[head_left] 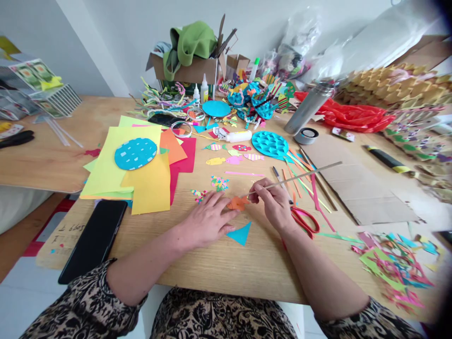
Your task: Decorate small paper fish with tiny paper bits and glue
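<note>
An orange paper fish (pixel 238 203) lies flat on the table between my hands. My left hand (pixel 203 221) rests palm down with spread fingers, its fingertips at the fish's left side. Pinched in my right hand (pixel 271 201) is a thin stick (pixel 310 174), its lower tip at the fish's tail and its long end pointing up to the right. A blue paper scrap (pixel 241 234) sits just below the fish. Small colored paper dots (pixel 219 182) lie in piles above my left fingers. Red-handled scissors (pixel 306 220) are beside my right wrist, partly hidden by it.
Finished paper fish (pixel 234 160) lie beyond my hands, near a white glue bottle (pixel 239 136) and a blue scaled disc (pixel 270 143). Colored sheets (pixel 151 183) and a phone (pixel 94 238) are left. Cardboard (pixel 356 183), a steel flask (pixel 308 109) and paper scraps (pixel 397 266) stand right.
</note>
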Tool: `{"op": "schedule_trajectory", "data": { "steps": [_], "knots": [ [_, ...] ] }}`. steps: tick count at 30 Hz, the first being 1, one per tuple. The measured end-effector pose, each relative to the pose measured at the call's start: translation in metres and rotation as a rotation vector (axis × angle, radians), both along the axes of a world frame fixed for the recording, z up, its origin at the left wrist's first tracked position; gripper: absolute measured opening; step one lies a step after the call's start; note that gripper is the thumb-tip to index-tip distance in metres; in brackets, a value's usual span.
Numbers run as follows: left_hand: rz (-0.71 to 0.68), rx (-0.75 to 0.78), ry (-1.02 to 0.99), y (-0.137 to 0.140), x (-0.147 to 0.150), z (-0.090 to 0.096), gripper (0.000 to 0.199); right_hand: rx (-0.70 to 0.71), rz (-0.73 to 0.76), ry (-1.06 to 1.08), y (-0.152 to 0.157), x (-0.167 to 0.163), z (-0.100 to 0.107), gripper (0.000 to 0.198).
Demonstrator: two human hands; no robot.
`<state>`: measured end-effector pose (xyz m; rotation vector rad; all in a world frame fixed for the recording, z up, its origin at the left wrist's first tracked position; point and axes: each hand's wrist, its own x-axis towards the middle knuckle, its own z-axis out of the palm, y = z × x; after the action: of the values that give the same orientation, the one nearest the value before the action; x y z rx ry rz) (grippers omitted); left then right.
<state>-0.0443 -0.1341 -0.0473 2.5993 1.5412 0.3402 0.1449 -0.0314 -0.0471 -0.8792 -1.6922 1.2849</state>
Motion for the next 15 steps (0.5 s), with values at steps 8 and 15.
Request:
{"op": "schedule_trajectory", "data": {
  "steps": [8,15],
  "knots": [
    [0.006,-0.012,-0.004,0.0004,0.001,0.003,0.042,0.056,0.068,-0.235,0.0016,-0.0043,-0.0077,0.041],
    [0.006,-0.023,0.007,0.0003,0.0009,0.0016,0.043,0.09,0.069,-0.324,-0.0002,-0.007,-0.0046,0.042]
  ]
}}
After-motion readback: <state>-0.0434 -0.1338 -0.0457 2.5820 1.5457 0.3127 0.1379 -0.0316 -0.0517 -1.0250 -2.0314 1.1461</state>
